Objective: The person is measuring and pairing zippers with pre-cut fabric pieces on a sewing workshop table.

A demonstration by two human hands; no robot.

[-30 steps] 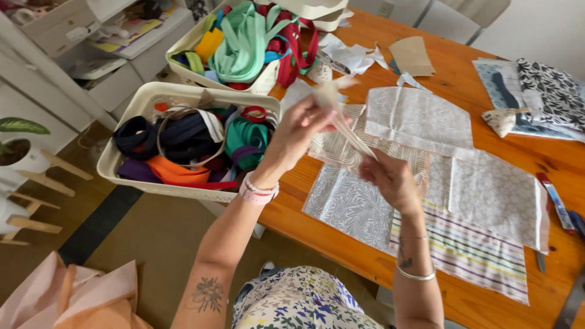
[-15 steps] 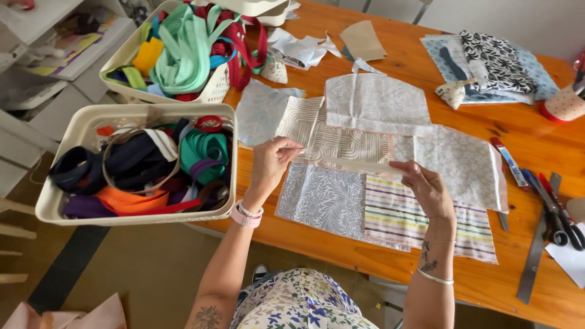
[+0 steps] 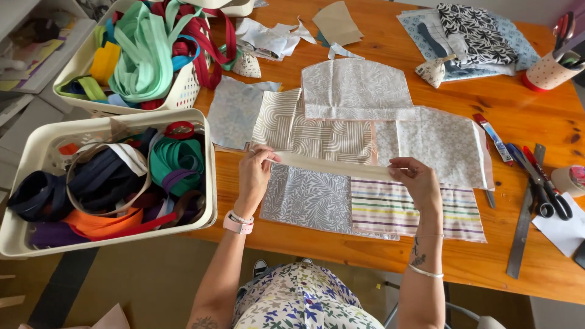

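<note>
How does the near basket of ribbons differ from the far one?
The near cream plastic basket holds mostly dark navy, purple and orange bands; the far cream plastic basket holds mostly mint green, yellow and red ones. The near basket overhangs the wooden table edge; the far one stands further in. Both are full.

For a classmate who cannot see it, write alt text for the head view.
Both hands, left hand and right hand, stretch a cream strip flat above patterned fabric pieces on a wooden table; two baskets of coloured tapes sit left.
</note>
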